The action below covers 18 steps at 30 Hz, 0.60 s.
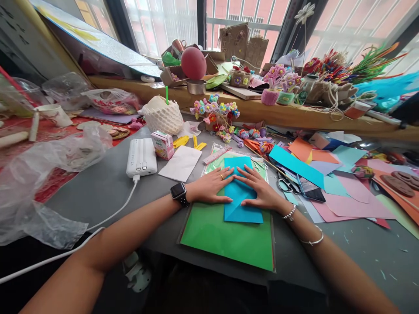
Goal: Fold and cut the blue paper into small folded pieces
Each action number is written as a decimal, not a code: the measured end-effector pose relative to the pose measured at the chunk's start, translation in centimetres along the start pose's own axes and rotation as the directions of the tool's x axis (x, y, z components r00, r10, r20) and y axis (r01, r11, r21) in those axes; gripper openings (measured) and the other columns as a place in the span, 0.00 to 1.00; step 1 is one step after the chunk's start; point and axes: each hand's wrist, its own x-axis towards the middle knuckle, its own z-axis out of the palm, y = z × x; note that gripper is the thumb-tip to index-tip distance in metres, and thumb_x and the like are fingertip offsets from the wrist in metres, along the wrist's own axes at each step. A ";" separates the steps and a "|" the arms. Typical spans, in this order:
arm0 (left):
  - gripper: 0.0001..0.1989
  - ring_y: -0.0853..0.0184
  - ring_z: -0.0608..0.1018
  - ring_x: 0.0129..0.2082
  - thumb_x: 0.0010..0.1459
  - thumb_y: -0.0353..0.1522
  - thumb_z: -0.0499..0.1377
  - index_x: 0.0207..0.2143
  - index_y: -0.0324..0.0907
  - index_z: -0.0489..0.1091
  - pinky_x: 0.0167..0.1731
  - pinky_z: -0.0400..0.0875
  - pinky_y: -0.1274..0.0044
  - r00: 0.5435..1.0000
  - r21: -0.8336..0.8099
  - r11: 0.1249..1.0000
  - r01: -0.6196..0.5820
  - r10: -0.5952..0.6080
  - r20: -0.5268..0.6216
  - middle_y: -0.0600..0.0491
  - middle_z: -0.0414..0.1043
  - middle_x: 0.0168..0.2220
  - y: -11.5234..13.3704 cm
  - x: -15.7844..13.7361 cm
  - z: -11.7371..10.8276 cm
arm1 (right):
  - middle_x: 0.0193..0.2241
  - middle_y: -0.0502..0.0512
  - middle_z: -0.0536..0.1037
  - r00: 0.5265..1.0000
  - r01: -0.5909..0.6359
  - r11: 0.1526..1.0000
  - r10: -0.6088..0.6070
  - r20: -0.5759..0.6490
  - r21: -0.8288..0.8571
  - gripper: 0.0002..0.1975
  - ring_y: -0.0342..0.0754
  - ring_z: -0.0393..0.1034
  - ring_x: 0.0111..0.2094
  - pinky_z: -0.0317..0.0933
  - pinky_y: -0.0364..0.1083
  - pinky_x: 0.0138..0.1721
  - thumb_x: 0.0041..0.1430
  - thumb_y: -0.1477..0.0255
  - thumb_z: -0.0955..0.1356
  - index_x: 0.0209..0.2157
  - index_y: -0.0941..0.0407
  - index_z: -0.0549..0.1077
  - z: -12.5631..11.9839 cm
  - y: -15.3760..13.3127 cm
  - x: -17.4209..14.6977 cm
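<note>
A sheet of blue paper [244,213] with diagonal creases lies on a plastic-wrapped pack of green paper [225,242] at the table's front edge. My left hand [214,185] rests flat on the blue paper's left side, fingers stretched out, a ring on one finger. From the right, my right hand [258,187] presses on the same paper with its fingers spread. The fingertips of both hands come close together near the sheet's middle. Just beyond them a pink ruler [217,155] lies on the pack, and scissors [284,185] lie to the right.
Left of the pack are a white napkin [181,163], a pink drink carton [163,145] and a cabled power bank [142,156]. Right of it are a blue strip [296,165], a phone [310,189] and loose pink paper [356,205]. Crochet flowers [216,111] stand behind.
</note>
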 end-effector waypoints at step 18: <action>0.43 0.57 0.40 0.59 0.48 0.52 0.49 0.58 0.32 0.44 0.56 0.36 0.66 0.999 -0.020 1.000 -0.018 0.019 0.039 0.40 0.34 0.60 0.0 0.1 -0.4 | 0.59 0.54 0.47 1.000 -0.030 0.999 0.030 0.008 0.021 0.40 0.56 0.34 0.59 0.35 0.60 0.56 0.44 0.51 0.65 0.57 0.51 0.51 0.2 -0.1 0.2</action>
